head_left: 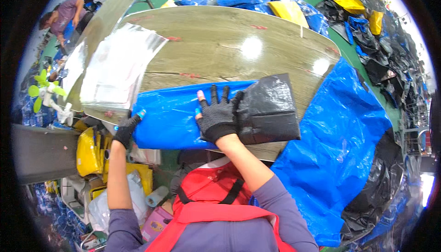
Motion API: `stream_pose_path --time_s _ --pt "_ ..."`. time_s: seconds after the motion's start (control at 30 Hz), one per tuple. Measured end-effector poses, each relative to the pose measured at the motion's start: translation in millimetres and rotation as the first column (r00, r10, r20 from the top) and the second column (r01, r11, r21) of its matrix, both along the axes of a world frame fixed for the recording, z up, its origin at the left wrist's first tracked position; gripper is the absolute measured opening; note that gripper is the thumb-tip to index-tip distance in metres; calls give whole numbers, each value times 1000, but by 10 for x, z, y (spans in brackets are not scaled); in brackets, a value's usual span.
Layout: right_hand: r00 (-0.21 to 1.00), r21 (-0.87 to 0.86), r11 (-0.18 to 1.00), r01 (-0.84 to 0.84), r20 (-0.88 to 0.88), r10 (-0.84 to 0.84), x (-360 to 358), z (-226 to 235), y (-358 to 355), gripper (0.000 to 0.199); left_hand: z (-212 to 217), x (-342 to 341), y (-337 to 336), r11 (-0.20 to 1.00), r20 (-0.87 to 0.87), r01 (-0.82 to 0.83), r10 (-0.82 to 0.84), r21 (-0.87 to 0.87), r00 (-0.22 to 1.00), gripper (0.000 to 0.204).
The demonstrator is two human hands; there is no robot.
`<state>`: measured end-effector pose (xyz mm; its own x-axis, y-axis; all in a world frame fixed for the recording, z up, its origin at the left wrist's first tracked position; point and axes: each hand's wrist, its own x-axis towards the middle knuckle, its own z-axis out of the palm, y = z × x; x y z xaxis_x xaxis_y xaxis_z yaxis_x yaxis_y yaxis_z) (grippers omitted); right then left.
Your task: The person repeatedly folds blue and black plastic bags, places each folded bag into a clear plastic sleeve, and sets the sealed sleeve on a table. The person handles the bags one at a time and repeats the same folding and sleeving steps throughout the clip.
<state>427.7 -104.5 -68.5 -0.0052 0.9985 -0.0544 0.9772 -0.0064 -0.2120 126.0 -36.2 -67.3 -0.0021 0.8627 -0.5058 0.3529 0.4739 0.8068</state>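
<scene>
Head view: blue bag [174,118] lying flat on the worktop [220,45]. Left hand [126,130] pinches its left edge; right hand [219,116], fingers spread, presses it beside a black bag [268,109]. Likely light, limp, slippery film; best held by the edges.

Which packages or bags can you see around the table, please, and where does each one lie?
Blue plastic package: flat on the table's near edge, under both hands.
Black plastic bag: folded, on the blue package's right end.
Clear bags: silvery stack, table's left side.
Yellow packages: below the table, left.
Blue sheet: draped off the right edge.
</scene>
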Motion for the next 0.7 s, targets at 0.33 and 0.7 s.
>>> stream_pose_path --time_s 0.33,0.7 --pt "842 707 700 -104 -311 440 419 5 -1035 50 590 -72 -594 997 370 78 -68 -12 926 74" --pt "708 567 798 203 -648 280 249 -439 -1144 34 702 3681 -840 612 -64 339 -424 715 903 71"
